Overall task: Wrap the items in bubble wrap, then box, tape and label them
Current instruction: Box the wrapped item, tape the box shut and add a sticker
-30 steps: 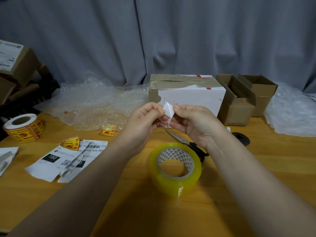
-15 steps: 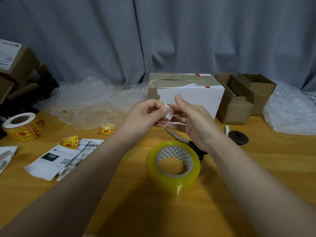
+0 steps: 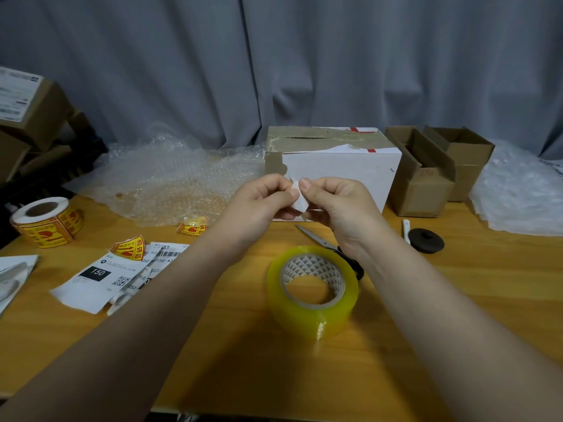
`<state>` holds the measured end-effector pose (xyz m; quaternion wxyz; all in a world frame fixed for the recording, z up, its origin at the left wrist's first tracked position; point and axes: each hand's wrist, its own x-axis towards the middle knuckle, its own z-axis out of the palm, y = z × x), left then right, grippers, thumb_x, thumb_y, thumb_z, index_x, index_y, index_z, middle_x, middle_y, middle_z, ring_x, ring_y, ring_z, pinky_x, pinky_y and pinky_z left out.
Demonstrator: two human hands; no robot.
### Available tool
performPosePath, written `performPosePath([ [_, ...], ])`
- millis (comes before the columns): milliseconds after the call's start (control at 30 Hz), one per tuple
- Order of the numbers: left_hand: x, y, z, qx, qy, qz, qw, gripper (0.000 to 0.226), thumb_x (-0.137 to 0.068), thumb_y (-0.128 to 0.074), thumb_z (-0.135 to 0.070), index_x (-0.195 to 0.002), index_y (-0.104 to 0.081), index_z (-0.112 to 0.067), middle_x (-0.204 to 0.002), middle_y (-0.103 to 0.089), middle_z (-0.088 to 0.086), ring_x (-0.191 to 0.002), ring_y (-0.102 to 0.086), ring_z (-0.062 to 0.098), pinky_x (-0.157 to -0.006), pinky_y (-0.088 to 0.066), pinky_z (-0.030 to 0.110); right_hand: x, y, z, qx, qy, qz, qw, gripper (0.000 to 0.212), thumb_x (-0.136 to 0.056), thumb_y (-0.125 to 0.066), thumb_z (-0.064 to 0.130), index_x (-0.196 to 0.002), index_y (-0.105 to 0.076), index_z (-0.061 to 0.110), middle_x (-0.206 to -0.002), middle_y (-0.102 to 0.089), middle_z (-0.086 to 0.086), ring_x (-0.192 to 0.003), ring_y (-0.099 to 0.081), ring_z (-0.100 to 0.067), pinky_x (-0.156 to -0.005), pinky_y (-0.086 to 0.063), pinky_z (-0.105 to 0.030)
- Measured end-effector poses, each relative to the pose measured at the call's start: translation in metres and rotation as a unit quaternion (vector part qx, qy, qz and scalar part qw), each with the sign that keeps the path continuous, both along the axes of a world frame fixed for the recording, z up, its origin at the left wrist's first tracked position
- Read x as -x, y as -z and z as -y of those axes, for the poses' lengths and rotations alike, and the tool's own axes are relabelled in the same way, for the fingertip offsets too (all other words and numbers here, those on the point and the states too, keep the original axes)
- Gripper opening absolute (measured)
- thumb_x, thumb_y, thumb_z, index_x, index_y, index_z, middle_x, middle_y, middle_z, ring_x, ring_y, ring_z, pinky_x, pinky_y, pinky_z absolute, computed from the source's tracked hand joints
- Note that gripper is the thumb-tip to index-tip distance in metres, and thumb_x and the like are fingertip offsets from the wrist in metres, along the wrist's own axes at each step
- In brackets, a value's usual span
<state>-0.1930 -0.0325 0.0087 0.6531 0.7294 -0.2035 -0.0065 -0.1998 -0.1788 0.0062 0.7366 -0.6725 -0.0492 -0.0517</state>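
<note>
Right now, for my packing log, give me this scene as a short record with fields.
hands: left hand and right hand both pinch a white slip
tape: flat on the table, before the hands
scissors: behind tape, partly hidden by right wrist
box: white, behind the hands
sticker roll: far left
</note>
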Motion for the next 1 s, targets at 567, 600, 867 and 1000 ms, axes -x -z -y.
performPosePath([
  [567,-0.005,-0.001,0.009,-0.050,-0.059,0.017,0.997,0.019,-0.095,-0.054,-0.018,-0.084,-0.061,-0.004,-0.074,-0.063,0.006,-0.062,-0.059,0.008,-0.066,-0.050,0.021,0.000,0.004,0.006,0.072,0.008,0.045,0.996,0.016,-0.095,-0.056,0.008,-0.098,-0.071,0.005,-0.084,-0.072,-0.010,-0.077,-0.069,-0.017,-0.071,-0.055,-0.025],
  [600,-0.005,-0.001,0.009,-0.052,-0.057,0.019,0.997,0.019,-0.095,-0.054,-0.017,-0.084,-0.061,-0.004,-0.073,-0.062,0.007,-0.061,-0.058,0.008,-0.066,-0.050,0.021,0.000,0.004,0.007,0.055,-0.006,0.032,0.998,0.017,-0.095,-0.055,0.010,-0.100,-0.071,0.006,-0.086,-0.072,-0.011,-0.081,-0.069,-0.020,-0.074,-0.055,-0.028],
  [867,-0.003,-0.007,0.011,-0.085,-0.067,0.066,0.992,0.021,-0.094,-0.054,-0.016,-0.087,-0.061,0.002,-0.075,-0.062,0.010,-0.065,-0.058,0.013,-0.072,-0.052,0.032,0.003,0.006,0.008,-0.040,-0.041,-0.043,0.997,0.063,-0.073,-0.060,0.056,-0.102,-0.070,0.000,-0.094,-0.072,-0.016,-0.089,-0.071,-0.025,-0.082,-0.057,-0.034],
  [1000,-0.003,-0.008,0.009,-0.135,-0.065,0.097,0.984,0.017,-0.093,-0.055,-0.015,-0.084,-0.063,-0.003,-0.080,-0.066,0.010,-0.078,-0.063,0.025,-0.082,-0.053,0.044,0.006,0.005,0.010,-0.027,-0.051,0.009,0.998,0.030,-0.071,-0.069,0.029,-0.091,-0.073,0.007,-0.085,-0.074,-0.011,-0.082,-0.071,-0.021,-0.074,-0.056,-0.028],
])
